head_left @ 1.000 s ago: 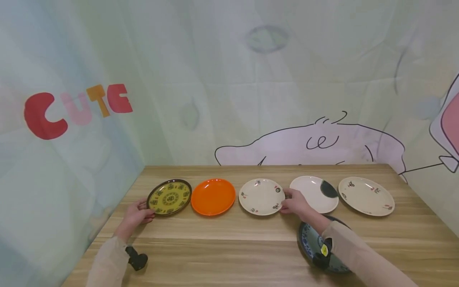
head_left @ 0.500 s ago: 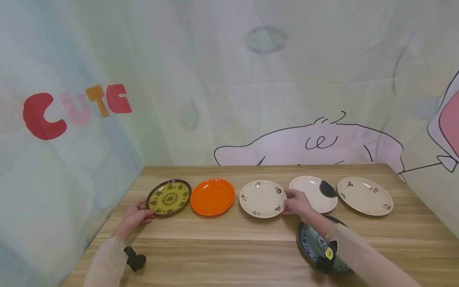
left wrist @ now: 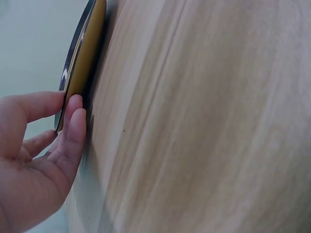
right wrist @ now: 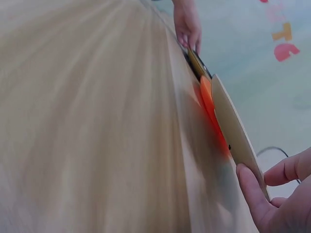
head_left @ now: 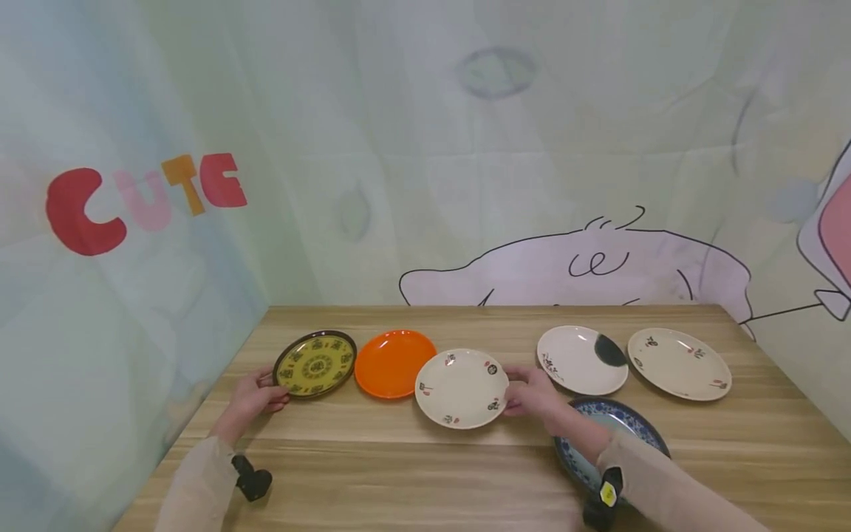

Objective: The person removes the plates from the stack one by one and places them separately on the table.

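My left hand [head_left: 251, 399] pinches the left rim of a yellow-green patterned plate [head_left: 315, 364] with a dark edge; the left wrist view has this rim between the thumb and fingers [left wrist: 74, 131]. With my right hand [head_left: 535, 399] I grip the right rim of a cream plate [head_left: 462, 389] with small printed motifs. That plate is raised off the table, as the right wrist view [right wrist: 235, 126] makes plain. Its left edge overlaps the lower right of an orange plate [head_left: 392, 363] in the head view.
Right of the held plate lie a white plate [head_left: 572, 360] with a dark spot and an oval cream plate [head_left: 679, 364]. My right forearm passes over a blue-patterned plate [head_left: 638, 423], partly hiding it. A printed curtain [head_left: 346, 148] hangs behind the wooden table [head_left: 399, 480].
My right hand has lifted the cream plate and carried it left and toward me, over the orange plate's edge. My left hand stays on the yellow-green plate.
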